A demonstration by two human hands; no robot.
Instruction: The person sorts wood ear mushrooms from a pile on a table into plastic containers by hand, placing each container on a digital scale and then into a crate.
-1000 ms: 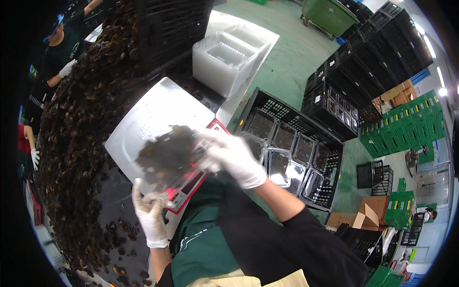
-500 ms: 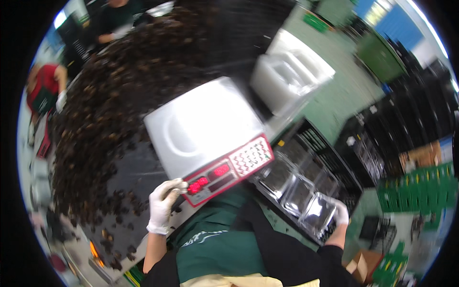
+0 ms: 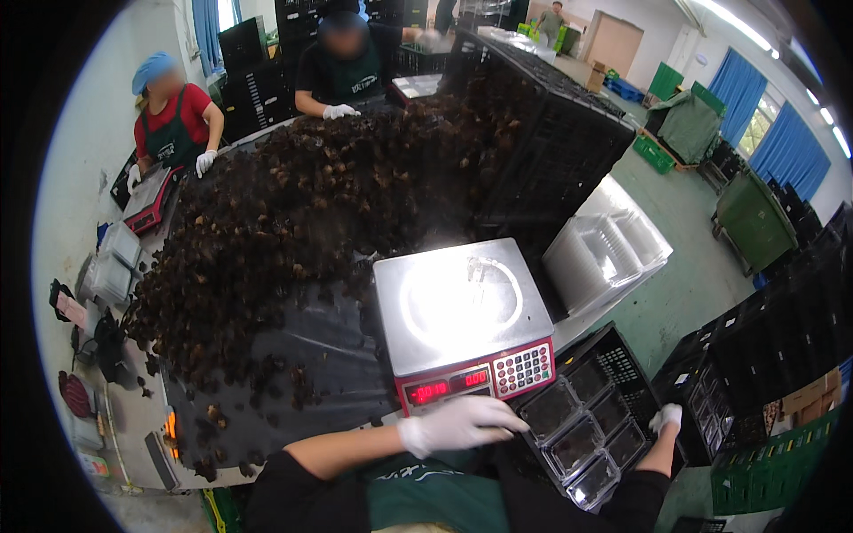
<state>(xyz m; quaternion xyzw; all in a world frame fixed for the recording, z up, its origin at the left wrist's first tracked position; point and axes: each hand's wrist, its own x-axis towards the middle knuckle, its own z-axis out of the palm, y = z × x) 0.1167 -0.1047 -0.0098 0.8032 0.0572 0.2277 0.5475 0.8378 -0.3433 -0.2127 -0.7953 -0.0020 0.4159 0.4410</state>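
Observation:
My left hand (image 3: 462, 425), in a white glove, reaches across in front of the scale with fingers stretched out, their tips at the near-left side of a black plastic crate (image 3: 635, 360). On the crate's right rim, my right hand (image 3: 666, 417), also gloved, has its fingers curled over the edge. Clear plastic boxes (image 3: 573, 444) stand side by side inside the crate; whether they hold anything dark, I cannot tell. The digital scale (image 3: 462, 306) with a red front, lit red display and bare steel plate sits just beyond my left hand.
Dark, mushroom-like pieces (image 3: 293, 195) are heaped across the table. Stacked clear trays (image 3: 604, 253) stand right of the scale, below a large black crate (image 3: 560, 142). Two co-workers (image 3: 173, 124) stand across the table. Black and green crates (image 3: 777, 471) are piled at right.
My left hand has moved from the scale's left front corner rightward to the crate. My right hand has gone from a clear box to the crate's right rim. The view has tilted up.

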